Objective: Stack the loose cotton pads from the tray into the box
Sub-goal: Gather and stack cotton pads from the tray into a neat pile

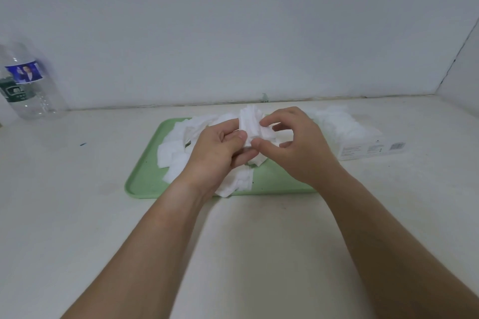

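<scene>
I am holding a small bundle of cotton pads (250,122) between both hands, just above the middle of the green tray (145,176). My left hand (217,153) is curling round the lower part of the bundle, thumb pressing it against the fingers. My right hand (298,147) is pinching its near edge between thumb and forefinger, while the other fingers are hanging loosely bent. I judge that I am squaring up these pads into a neat pile before they go across.

The white box (373,149) is sitting on the table (259,241) just beside the tray's right end. A heap of white pads (334,122) is showing over its top, so I am taking part of the job as done. How tidily they are lying in there I cannot tell; they are looking more heaped than stacked.

Plenty is waiting. Loose pads (173,155) are lying scattered over the left and middle of the tray, some overlapping, and more are showing under my left wrist at the near rim. The right part of the tray is hidden behind my right hand.

So I am placing myself somewhere around the middle of the task: one bundle in hand, many pads left to gather, and the box's contents perhaps needing straightening.
</scene>
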The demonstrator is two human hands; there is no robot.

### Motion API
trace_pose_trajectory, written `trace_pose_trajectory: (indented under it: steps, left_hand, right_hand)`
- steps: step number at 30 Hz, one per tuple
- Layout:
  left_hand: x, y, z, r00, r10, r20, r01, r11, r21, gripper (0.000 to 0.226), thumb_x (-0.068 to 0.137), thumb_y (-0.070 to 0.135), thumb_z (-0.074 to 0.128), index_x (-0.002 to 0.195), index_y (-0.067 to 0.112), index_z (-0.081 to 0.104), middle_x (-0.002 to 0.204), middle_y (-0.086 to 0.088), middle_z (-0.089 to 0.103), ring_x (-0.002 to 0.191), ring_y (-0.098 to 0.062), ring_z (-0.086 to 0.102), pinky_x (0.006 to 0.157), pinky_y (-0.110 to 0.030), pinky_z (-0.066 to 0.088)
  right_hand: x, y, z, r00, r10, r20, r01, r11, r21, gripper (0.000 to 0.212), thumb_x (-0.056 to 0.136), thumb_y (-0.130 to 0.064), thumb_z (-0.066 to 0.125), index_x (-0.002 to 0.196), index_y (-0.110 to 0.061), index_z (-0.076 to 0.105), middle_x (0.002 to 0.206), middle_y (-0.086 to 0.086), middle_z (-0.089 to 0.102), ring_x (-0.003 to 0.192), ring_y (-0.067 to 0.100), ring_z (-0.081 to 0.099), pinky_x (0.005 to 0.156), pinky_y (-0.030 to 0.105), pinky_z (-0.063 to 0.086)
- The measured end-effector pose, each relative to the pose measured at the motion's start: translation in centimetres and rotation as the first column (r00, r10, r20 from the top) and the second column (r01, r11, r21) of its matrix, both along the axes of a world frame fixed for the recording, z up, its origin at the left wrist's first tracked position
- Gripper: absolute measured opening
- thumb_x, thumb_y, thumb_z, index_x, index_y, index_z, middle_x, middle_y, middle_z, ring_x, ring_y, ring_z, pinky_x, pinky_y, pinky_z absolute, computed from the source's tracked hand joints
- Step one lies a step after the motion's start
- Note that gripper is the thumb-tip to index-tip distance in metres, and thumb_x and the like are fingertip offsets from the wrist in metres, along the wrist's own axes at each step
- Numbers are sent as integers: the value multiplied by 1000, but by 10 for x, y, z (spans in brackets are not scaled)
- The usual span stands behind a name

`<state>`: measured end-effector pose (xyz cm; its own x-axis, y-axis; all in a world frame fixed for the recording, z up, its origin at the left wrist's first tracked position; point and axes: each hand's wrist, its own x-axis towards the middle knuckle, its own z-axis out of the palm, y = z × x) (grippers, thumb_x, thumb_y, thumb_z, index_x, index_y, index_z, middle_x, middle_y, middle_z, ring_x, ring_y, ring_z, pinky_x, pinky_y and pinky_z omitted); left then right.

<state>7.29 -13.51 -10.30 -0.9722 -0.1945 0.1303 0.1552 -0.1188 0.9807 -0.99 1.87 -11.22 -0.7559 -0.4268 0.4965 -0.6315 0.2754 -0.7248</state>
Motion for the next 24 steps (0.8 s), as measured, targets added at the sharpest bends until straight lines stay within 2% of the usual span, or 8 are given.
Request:
trace_pose_trajectory:
  steps: [4,8,10,12,16,19,22,24]
  left_hand:
    - [0,3,2,1000,8,6,-8,1000,21,32,105,-2,43,118,10,69,108,-10,78,99,-18,75,78,-17,57]
    - [0,3,1,999,35,26,-36,999,9,31,102,-3,46,117,9,71,105,-8,78,96,-17,75,78,-18,58]
    - [-1,3,1,999,40,37,-40,999,-6,32,101,-3,47,118,8,71,107,-10,78,98,-18,75,80,-20,59]
    - [-1,3,1,997,55,48,-55,998,-5,31,99,-2,50,118,8,72,107,-11,78,99,-19,75,81,-22,60]
    - [-1,5,0,995,81,54,-82,997,12,26,96,3,60,118,11,72,108,-12,77,101,-23,74,86,-29,60]
    - [-2,6,-2,992,114,56,-115,993,3,29,93,3,66,121,10,68,106,-9,78,101,-24,75,83,-30,61]
    - [-2,6,-2,987,155,49,-155,988,2,24,96,7,65,120,9,66,102,-8,79,94,-22,76,75,-26,61]
    - [-2,6,-1,986,162,49,-162,987,6,21,99,14,64,119,9,67,99,-7,79,91,-20,77,73,-25,61]
  right_hand:
    - [0,1,3,1000,3,17,-1,996,-94,8,89,-22,71,95,-27,70,107,-11,62,97,2,62,79,13,46]
    - [-2,0,4,977,37,211,-1,986,-168,12,96,-23,62,88,-18,68,98,-8,63,89,10,66,78,43,60]
    - [0,1,7,960,83,267,-25,977,-214,25,99,-20,59,76,-9,60,81,8,54,75,17,60,73,49,60]
    - [3,1,10,947,116,298,-43,970,-240,31,100,-18,56,72,-6,56,76,11,44,71,20,51,72,45,60]
    - [3,1,10,935,125,333,-44,969,-241,34,102,-20,54,68,-14,56,67,-7,47,68,10,51,73,40,63]
    - [2,0,8,933,147,328,-63,966,-251,35,101,-19,55,66,-19,58,63,-10,46,67,14,49,72,38,62]
    - [2,-2,7,956,147,255,-98,976,-196,28,99,-21,59,73,-27,67,72,-9,62,75,26,63,73,41,60]
    - [3,-4,5,984,86,157,-68,991,-116,14,95,-25,63,85,-29,71,89,-14,69,85,11,68,70,29,55]
